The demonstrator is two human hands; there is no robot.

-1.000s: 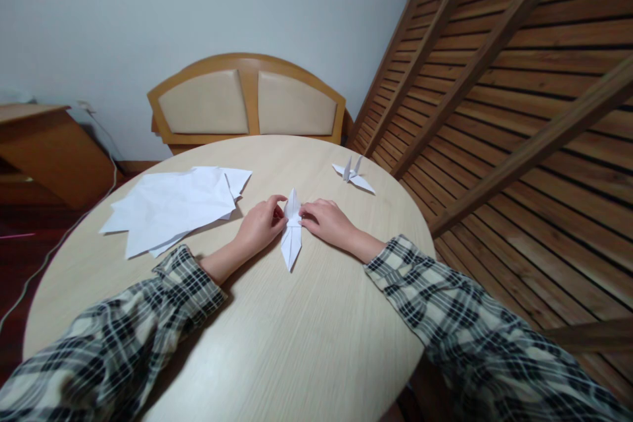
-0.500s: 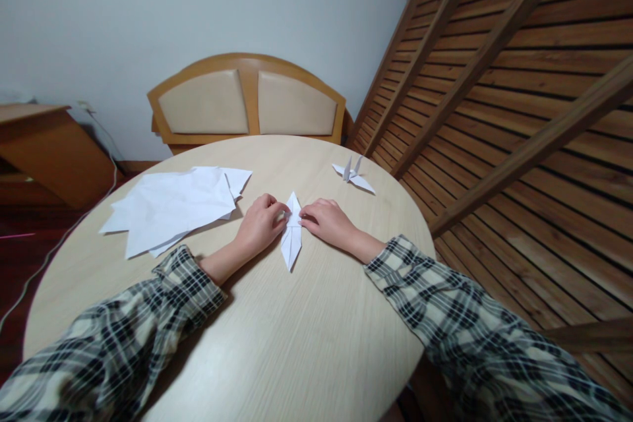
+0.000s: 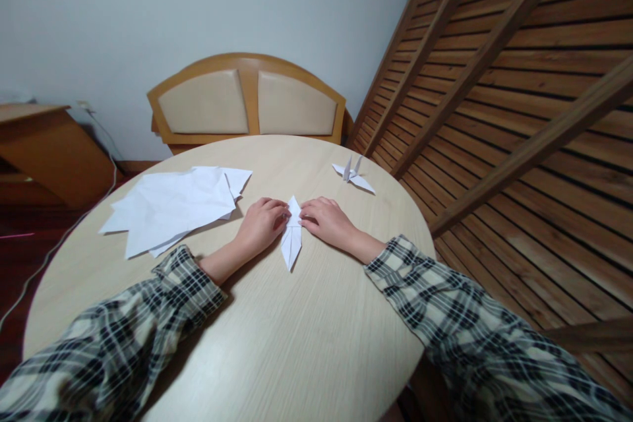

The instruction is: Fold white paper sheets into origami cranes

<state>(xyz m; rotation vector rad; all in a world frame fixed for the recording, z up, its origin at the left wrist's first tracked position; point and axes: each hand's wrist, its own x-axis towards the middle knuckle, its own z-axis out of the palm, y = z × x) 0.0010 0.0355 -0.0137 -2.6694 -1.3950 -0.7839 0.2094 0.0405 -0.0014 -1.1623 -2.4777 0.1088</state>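
A narrow, diamond-like piece of folded white paper [image 3: 291, 245] lies on the round wooden table [image 3: 267, 336], one point facing me and the other facing away. My left hand [image 3: 262, 221] grips its left edge between thumb and curled fingers. From the other side, my right hand [image 3: 326, 219] pinches the right edge near the middle crease. The fingertips partly hide the paper's upper half. Beyond my right hand stands a finished white paper crane [image 3: 354, 176], apart from both hands.
Loose white paper sheets [image 3: 178, 204] overlap in a pile on the table's left side. Behind the table is a padded headboard [image 3: 252, 99]. Wooden slats [image 3: 494, 112] lean along the right, and a cable [image 3: 64, 237] runs down at the left.
The far tip of the folded paper appears slightly lower and blunter. My left fingers have shifted a little over its edge; my right hand has barely moved.
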